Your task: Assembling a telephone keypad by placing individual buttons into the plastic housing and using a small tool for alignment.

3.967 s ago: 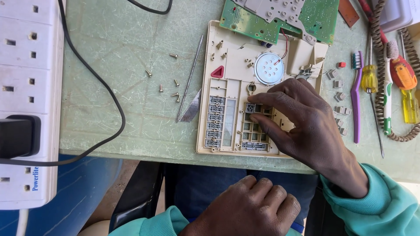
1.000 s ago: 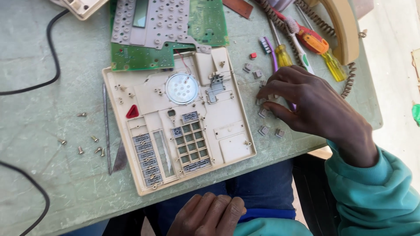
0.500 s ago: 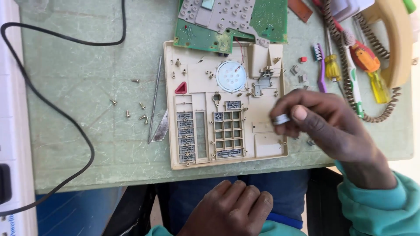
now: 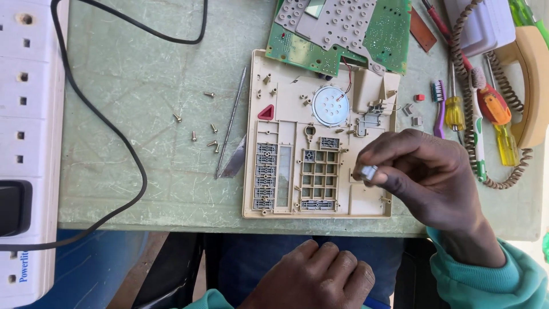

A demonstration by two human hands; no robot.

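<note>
Grey and small, a key (image 4: 369, 172) sits pinched between thumb and fingertips of the right hand (image 4: 426, 177), held above the right part of the shell (image 4: 286, 126). Its long axis seems to run left to right, though it is too small to be sure which way it faces. That grip is narrow, closed on the key. Half a second ago the hand held it in much the same spot; a second ago the hand was out on the bench (image 4: 143, 86) among loose keys (image 4: 412, 111) right of the shell. The left hand (image 4: 311, 280) rests curled below the bench edge, holding nothing I can see, as before. Left of the shell lie tweezers (image 4: 231, 129) and screws (image 4: 197, 129); above it a green board (image 4: 389, 40); to the right, screwdrivers (image 4: 454, 109) and a coiled cord (image 4: 506, 171).
</note>
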